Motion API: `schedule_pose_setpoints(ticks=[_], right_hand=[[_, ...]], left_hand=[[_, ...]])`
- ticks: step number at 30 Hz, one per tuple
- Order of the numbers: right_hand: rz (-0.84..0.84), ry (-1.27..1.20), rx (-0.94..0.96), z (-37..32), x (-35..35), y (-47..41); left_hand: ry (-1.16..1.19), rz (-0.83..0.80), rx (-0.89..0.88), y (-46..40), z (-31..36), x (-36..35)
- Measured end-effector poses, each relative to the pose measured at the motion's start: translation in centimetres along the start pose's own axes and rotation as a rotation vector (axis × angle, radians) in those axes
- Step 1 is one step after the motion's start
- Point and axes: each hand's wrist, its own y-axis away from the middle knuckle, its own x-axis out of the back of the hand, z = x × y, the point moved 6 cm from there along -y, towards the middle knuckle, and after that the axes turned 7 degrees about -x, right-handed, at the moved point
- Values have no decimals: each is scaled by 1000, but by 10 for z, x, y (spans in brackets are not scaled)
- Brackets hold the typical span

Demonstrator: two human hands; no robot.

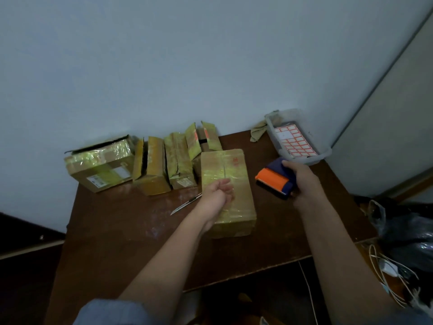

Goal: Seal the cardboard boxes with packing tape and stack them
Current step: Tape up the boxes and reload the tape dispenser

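Note:
A long taped cardboard box (232,170) lies flaps-closed in the middle of the brown table (121,231). My left hand (219,192) hovers over its near half with fingers loosely curled and nothing in them. My right hand (302,181) grips a blue and orange tape dispenser (274,178) just right of that box. Several other boxes stand in a row along the wall: a large one (100,165) at the left, then smaller ones (152,167) with flaps ajar (203,139).
A box cutter (186,204) lies on the table left of the central box. A clear plastic tub (302,137) with label sheets and a rag (259,131) sit at the back right. Black bags (405,233) and white cables (386,268) lie beyond the right edge.

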Motion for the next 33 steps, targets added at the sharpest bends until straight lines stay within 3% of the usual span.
schedule_pose_setpoints(ticks=[5,11,19,24,28,33], right_hand=[[-257,-126,-95,2,-38,34],[-345,-219,-134,7,-63,49],[-319,-265,-53,14,-77,40],[-265,-329,-7,36,-83,22],[-86,-369,85,46,-70,9],[-53,-356,183,43,-66,5]], left_hand=[[161,-95,56,6,8,-8],[262,-204,85,18,13,-7],[309,-57,10,19,16,25],[130,18,-44,18,23,33],[35,17,-43,21,26,40],[-24,-6,-54,22,31,36]])
